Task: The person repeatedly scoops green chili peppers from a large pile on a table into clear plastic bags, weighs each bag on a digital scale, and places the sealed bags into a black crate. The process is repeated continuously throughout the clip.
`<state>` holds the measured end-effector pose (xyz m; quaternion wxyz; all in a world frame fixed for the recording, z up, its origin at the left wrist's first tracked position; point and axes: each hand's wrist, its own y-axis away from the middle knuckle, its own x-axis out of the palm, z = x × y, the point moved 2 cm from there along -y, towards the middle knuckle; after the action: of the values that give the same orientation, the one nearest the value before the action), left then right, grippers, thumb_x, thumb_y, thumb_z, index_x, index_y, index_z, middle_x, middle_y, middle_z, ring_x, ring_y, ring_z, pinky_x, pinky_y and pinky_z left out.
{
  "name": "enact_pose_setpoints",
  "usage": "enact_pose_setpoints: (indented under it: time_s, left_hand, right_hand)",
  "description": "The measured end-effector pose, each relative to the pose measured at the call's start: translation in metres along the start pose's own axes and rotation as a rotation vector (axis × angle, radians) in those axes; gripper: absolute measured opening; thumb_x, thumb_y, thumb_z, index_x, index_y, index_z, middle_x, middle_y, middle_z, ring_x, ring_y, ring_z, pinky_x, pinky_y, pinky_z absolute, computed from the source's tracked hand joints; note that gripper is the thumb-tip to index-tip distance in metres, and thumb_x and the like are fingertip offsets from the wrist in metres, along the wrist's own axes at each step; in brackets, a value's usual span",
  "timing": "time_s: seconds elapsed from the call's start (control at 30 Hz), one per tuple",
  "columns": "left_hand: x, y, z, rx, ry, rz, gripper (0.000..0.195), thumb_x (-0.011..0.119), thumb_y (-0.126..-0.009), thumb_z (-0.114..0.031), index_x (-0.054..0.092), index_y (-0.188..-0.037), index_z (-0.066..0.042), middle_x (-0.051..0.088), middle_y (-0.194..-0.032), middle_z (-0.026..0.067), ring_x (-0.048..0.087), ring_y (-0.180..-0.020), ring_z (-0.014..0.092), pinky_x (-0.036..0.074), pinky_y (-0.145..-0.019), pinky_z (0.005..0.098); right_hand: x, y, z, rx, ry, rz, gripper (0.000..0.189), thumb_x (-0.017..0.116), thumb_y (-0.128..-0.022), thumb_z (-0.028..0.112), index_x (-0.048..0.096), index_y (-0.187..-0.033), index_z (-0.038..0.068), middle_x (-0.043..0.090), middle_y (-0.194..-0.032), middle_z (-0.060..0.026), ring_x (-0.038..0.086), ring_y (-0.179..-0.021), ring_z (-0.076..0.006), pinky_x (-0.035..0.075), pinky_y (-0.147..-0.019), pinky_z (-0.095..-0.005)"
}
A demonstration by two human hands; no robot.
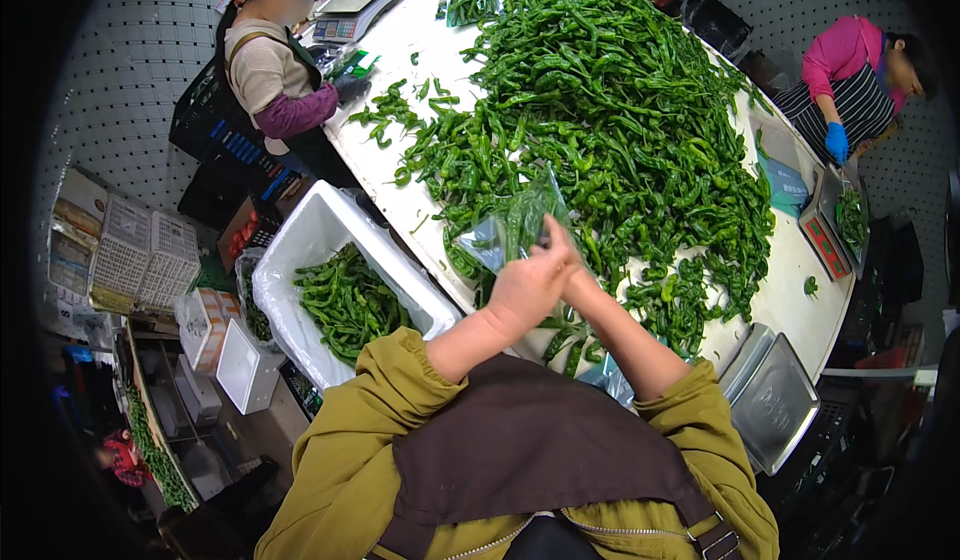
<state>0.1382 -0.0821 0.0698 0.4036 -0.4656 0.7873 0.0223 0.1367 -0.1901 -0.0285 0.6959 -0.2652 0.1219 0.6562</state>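
Note:
My left hand (pixel 525 286) and my right hand (pixel 562 256) meet over the near edge of the pepper pile, fingers overlapping at the top of a clear plastic bag (pixel 486 243). Green peppers show inside the bag, which extends away from my hands. Which fingers pinch the film is partly hidden and blurred. A large heap of wrinkled green peppers (pixel 615 109) spreads over the white table (pixel 787 290) beyond and around the bag.
At left stands a white foam box (pixel 281 260) holding peppers. A metal-topped scale (pixel 772 402) sits near right; another scale (pixel 825 230) lies farther right. One co-worker (pixel 274 72) stands far left, another (pixel 847 94) far right. Crates (pixel 142 260) are stacked at left.

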Motion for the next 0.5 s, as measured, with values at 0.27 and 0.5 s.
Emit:
enact_pose_setpoints:
  time_s: [0.27,0.5]
  left_hand:
    - [-0.092,-0.048,0.044,-0.315,0.616,-0.207,0.010,0.063,-0.096,-0.012,0.058,-0.091,-0.006,0.046,-0.064,-0.0094,0.035,-0.056,0.001,0.026,-0.049,0.0211]
    - [-0.088,-0.015,0.038,-0.448,0.323,-0.031,0.012,0.063,-0.095,-0.014,0.056,-0.090,-0.005,0.042,-0.059,-0.0060,0.034,-0.054,0.004,0.027,-0.048,0.0252]
  right_hand:
    - [-0.130,0.061,0.053,-0.055,-0.195,-0.435,0.019,0.050,-0.093,-0.001,0.065,-0.104,-0.001,0.067,-0.101,-0.0112,0.064,-0.083,-0.0165,0.053,-0.074,-0.0270]
    - [-0.161,0.084,-0.126,0.646,-0.233,-0.486,0.021,0.059,-0.093,0.013,0.063,-0.110,0.002,0.067,-0.086,-0.0063,0.062,-0.071,-0.0101,0.049,-0.063,-0.0238]
